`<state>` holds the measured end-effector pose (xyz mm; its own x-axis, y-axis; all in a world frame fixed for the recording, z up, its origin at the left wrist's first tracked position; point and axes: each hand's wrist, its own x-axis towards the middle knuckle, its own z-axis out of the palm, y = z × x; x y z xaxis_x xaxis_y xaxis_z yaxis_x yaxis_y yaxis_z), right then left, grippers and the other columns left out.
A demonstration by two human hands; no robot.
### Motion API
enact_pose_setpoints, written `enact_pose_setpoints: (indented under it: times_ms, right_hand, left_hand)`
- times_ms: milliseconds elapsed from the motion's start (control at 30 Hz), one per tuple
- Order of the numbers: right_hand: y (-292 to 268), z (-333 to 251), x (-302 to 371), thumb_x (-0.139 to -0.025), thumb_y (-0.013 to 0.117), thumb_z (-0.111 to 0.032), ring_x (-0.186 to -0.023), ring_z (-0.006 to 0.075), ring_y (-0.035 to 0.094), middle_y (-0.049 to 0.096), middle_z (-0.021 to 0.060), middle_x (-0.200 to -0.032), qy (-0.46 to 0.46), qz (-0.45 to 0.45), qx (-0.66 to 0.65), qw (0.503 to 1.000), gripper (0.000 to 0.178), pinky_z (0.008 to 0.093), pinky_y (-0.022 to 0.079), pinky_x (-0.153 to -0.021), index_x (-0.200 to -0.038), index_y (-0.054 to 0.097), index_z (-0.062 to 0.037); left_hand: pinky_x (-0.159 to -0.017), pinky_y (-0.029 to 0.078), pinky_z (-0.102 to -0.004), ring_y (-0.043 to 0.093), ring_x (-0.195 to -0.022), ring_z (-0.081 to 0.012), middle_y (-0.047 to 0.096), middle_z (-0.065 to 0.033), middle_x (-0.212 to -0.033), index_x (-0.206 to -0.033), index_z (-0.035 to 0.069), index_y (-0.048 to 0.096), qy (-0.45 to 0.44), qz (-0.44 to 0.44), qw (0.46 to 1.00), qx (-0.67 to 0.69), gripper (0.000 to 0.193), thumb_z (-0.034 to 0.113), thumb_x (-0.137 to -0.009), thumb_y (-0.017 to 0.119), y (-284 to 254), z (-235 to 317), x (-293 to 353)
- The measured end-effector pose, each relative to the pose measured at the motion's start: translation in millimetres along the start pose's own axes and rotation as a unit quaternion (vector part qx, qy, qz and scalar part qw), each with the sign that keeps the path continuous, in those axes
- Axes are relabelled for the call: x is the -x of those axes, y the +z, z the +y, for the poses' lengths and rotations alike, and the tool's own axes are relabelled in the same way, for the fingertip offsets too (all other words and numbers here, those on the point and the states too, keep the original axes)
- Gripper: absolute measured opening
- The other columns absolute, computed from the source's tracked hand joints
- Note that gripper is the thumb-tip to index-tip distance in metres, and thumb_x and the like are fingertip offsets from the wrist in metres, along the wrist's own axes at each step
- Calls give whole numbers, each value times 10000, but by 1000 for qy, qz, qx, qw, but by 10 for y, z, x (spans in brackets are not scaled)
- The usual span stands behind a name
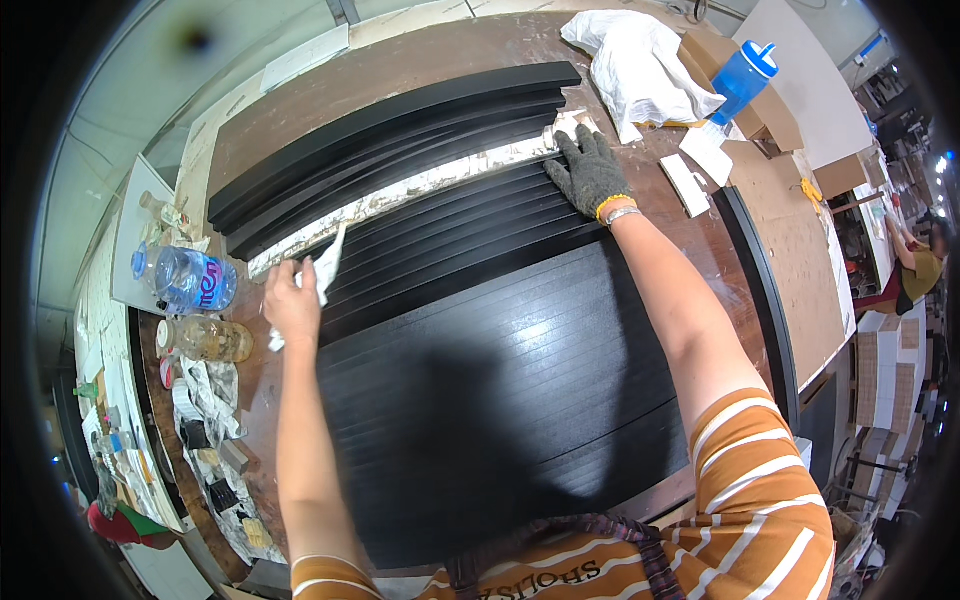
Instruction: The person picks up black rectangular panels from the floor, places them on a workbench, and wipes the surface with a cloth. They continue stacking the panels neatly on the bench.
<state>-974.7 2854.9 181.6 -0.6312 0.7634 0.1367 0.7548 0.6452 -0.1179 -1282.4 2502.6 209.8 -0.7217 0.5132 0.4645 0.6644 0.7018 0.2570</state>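
Note:
My bare left hand [293, 305] pinches a crumpled white cloth [331, 262] at the left ends of a row of long black strips [450, 228]. One corner of the cloth points up toward a white, paint-stained bar [420, 187] lying along the far side of the row. In a dark grey knit glove, my right hand [594, 178] rests with fingers spread on the strips' right ends, its fingertips by the bar. Beyond the bar lie more black strips [400, 120], stacked together. Nearer me spreads a wide black grooved surface [500, 370], with my shadow across it.
On the left stand a large clear water bottle [190, 278] and a lidded jar [205, 340], above stained rags [212, 400]. A white plastic bag [645, 70] and a blue tumbler [742, 85] are at the far right. A long black strip [765, 290] lies right of my arm.

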Motion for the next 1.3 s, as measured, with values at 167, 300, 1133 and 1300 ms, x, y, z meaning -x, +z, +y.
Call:
enact_pose_setpoints:
  times_ms: [167, 300, 1133, 1300]
  right_hand:
    - [-277, -303, 197, -987, 482, -588, -1503, 439, 237, 247, 237, -1638, -21, 20, 12, 1000, 735, 520, 179, -1229, -1560, 378, -140]
    - [-487, -631, 946, -943, 611, -488, -1471, 443, 304, 296, 239, -1612, -182, 93, -56, 977, 736, 519, 227, -1214, -1537, 399, -107]
    - [-545, -1258, 1773, -959, 510, -620, -1541, 341, 201, 260, 193, -1643, -130, -79, -10, 988, 796, 509, 157, -1258, -1553, 360, -112]
    - [-266, -1201, 1536, -958, 518, -607, -1531, 346, 224, 291, 180, -1635, -122, -41, 0, 992, 753, 502, 140, -1258, -1553, 383, -166]
  left_hand:
    - [-794, 506, -421, 629, -899, -318, 638, -112, -932, -963, 87, 700, 173, -78, 936, 296, 187, 207, -829, 752, -15, 1284, 609]
    - [-838, 459, -415, 586, -955, -273, 636, -55, -1029, -988, 119, 696, 327, -140, 904, 238, 261, 245, -769, 764, 16, 1579, 1132]
    - [-960, 496, -362, 629, -1049, -262, 630, -150, -1121, -1123, -63, 671, -20, 65, 956, 286, 265, -35, -863, 631, -1087, -246, 1043]
    - [-986, 498, -364, 632, -1063, -274, 628, -127, -1152, -1236, -2, 611, 42, -41, 941, 332, 381, 5, -862, 685, -905, 728, 1324]
